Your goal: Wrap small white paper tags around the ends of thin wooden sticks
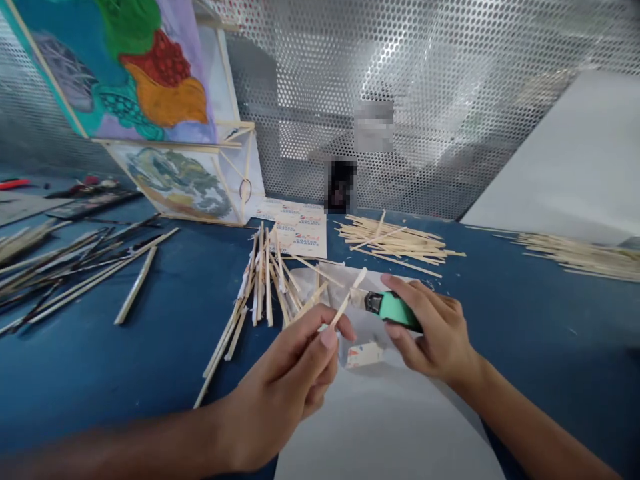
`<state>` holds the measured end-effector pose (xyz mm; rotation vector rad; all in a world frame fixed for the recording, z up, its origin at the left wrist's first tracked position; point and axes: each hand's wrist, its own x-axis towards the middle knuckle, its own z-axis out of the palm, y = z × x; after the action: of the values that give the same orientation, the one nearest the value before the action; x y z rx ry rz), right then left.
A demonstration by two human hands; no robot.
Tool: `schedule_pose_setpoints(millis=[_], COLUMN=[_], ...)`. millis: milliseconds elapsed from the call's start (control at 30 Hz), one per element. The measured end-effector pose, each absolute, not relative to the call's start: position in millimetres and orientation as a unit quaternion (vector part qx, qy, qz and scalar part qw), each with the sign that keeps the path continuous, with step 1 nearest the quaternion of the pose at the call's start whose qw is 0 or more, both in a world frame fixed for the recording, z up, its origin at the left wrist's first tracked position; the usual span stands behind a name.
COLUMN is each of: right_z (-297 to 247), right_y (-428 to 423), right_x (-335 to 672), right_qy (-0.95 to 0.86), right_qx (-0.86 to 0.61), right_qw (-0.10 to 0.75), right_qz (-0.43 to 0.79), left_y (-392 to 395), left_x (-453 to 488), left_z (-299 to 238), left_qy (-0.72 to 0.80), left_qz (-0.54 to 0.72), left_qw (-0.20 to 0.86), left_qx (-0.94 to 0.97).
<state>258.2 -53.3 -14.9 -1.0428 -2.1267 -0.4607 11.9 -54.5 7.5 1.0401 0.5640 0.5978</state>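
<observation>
Perforated metal sheeting (450, 100) closes off the back of a blue table (165, 347), and everything here is placed by the white sheet of paper (390, 427) lying on the table's near edge; above that sheet the left hand (285, 387) pinches a thin wooden stick (349, 297) between thumb and fingertips, its grip narrow and closed on the stick's lower end, the stick slanting up and away from the sheet; just beyond the sheet's far side the right hand (435, 333) is wrapped around a green utility knife (393, 307), grip closed on the handle, the knife's dark nose pointing toward the stick and meeting it or nearly so, though whether the blade touches cannot be told; on the sheet, below the two hands, lies a small printed scrap (363, 355); just left of the sheet a loose heap of sticks (265, 287) fans across the table; beyond the sheet, toward the metal wall, rests a tidier pile of sticks (395, 241), and beside it printed leaflets (300, 230); far left of the sheet long dark and pale canes (65, 267) lie spread; behind them a painted kite (125, 67) leans upright with a second painted panel (180, 183) beneath it; well right of the sheet another bundle of sticks (580, 255) lies near a pale board (565, 167).
</observation>
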Motion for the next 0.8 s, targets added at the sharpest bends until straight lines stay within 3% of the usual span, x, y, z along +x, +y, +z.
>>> schedule_pose_setpoints(millis=[233,600,800], right_z=[-8,-13,-13], right_y=[-59,-55,-27], right_x=[256,267,322], right_qy=[-0.813,-0.837,-0.686], right_qx=[-0.435,-0.412,-0.589], right_qw=[0.332,0.324,0.358], right_qz=[-0.197,-0.159,-0.233], left_y=[-55,-61,-64], left_x=[10,11,5], left_z=[5,5,9], left_qy=[0.287,0.277,0.276], left_qz=[0.266,0.222,0.225], left_qw=[0.767,0.826,0.817], left_qx=[0.508,0.438,0.453])
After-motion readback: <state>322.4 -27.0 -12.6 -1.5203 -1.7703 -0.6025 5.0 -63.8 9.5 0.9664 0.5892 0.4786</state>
